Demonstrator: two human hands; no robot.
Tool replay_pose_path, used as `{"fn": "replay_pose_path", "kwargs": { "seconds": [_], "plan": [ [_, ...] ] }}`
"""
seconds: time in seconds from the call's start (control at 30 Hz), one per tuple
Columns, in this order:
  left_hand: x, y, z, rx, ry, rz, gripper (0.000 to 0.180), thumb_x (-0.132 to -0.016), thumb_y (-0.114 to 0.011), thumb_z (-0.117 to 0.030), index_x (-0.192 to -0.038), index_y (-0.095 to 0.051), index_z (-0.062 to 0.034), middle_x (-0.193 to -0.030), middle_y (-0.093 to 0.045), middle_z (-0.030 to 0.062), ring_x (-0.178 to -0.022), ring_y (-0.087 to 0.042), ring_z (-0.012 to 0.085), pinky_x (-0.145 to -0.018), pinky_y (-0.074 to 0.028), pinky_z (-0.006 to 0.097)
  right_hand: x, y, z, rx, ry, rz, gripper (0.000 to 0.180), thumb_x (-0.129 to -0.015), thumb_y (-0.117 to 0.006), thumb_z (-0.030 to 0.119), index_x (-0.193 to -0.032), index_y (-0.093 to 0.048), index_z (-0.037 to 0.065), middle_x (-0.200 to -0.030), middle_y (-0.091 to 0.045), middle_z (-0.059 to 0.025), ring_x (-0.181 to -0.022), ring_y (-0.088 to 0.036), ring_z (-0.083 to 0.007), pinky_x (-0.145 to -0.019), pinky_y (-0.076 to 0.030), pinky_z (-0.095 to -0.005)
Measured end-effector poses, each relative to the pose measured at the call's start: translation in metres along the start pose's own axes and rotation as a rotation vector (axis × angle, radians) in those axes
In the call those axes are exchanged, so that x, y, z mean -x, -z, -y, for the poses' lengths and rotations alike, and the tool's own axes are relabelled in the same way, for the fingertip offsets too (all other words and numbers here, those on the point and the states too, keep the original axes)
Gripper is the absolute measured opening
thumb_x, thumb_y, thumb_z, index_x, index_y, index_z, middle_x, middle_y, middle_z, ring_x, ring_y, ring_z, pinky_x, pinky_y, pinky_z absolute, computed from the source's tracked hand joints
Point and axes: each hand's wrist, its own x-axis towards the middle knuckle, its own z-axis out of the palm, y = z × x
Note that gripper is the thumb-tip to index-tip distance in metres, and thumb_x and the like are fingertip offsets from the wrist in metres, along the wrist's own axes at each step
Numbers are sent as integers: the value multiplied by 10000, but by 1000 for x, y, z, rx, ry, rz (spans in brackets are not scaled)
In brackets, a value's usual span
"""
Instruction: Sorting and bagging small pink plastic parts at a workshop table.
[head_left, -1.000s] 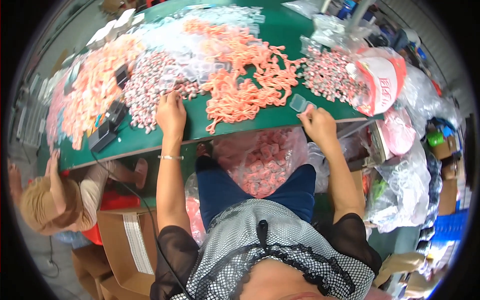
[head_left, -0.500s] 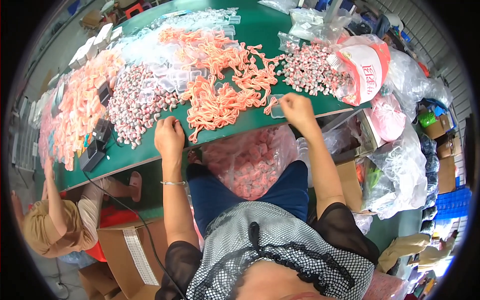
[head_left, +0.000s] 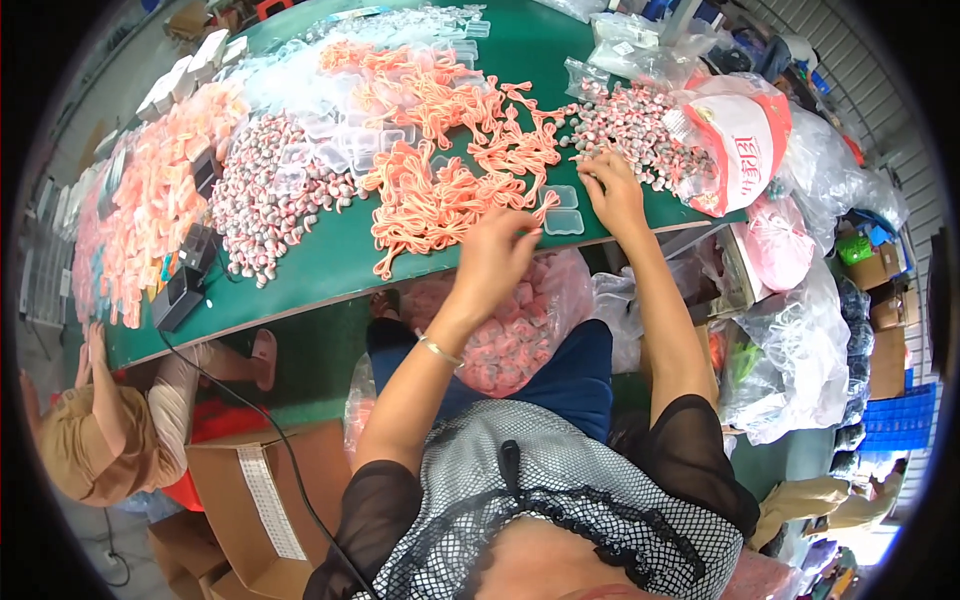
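Observation:
My left hand (head_left: pixel 497 258) is at the table's front edge, its fingers drawn together at the lower end of a small orange cord bundle (head_left: pixel 547 204). That bundle lies beside a clear plastic case (head_left: pixel 563 222), hinged open into two shallow halves on the green table. To the right of the case, my right hand (head_left: pixel 613 195) rests with thumb and finger apart at the near edge of a heap of small pink-and-grey round pieces (head_left: pixel 630 130). Left of the case spreads a heap of looped orange cords (head_left: pixel 440 205).
A second heap of round pieces (head_left: pixel 262 190) and stacked clear cases (head_left: pixel 350 140) lie to the left. A black device (head_left: pixel 183 298) with a cable sits near the edge. A red-and-white bag (head_left: pixel 740 140) stands right. Another person (head_left: pixel 105 440) sits at far left.
My left hand has moved right, from beside the cord heap to the small bundle. My right hand has let go of the case and shifted up to the round pieces. The case now lies fully open.

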Motion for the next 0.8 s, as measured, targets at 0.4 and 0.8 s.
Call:
{"fn": "replay_pose_path", "kwargs": {
  "seconds": [0.4, 0.8],
  "plan": [
    [-21, -55, 7, -415, -95, -86, 77, -769, -700, -115, -828, -702, -65, -806, -617, 120, -829, -615, 310, -733, -500, 414, 25, 38, 40, -154, 245, 296, 230, -738, -658, -27, -962, -645, 24, -952, -613, -107, -902, -596, -296, -782, -509, -384],
    [-13, -47, 11, -305, -113, -100, 268, -709, -744, -136, -951, -671, -46, -868, -574, 122, -874, -589, 314, -751, -484, 412, 23, 28, 37, -404, -84, 309, 243, -781, -641, -32, -1016, -648, 27, -904, -629, -102, -832, -616, -232, -733, -499, -340]
  ]
}}
